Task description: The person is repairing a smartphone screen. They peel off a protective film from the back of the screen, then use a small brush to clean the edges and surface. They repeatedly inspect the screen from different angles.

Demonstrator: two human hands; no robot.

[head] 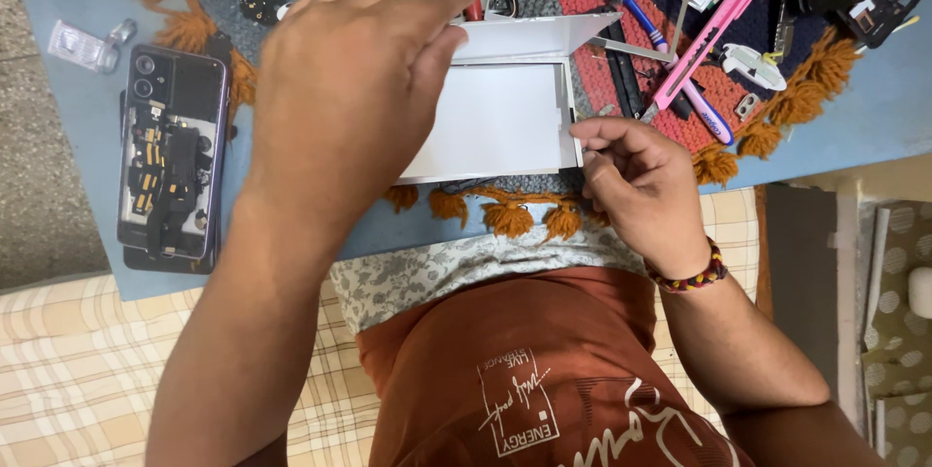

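The white box (500,117) is looking like smooth matt card, with thin folded flaps. The mat (621,1) under it is showing rough woven cloth, with woolly orange tassels (510,216) at its edge. The opened phone (172,151) is showing a glossy frame and metal parts inside. The pink cutter (701,40) is looking like shiny smooth plastic. The table top (874,108) is appearing matt blue.

Phone repair bench, opened phone (170,151), scattered tools

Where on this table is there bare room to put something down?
Bare blue table lies at the right edge beyond the fringed mat, and a strip between the opened phone and left hand. The mat's top right is crowded with tools.
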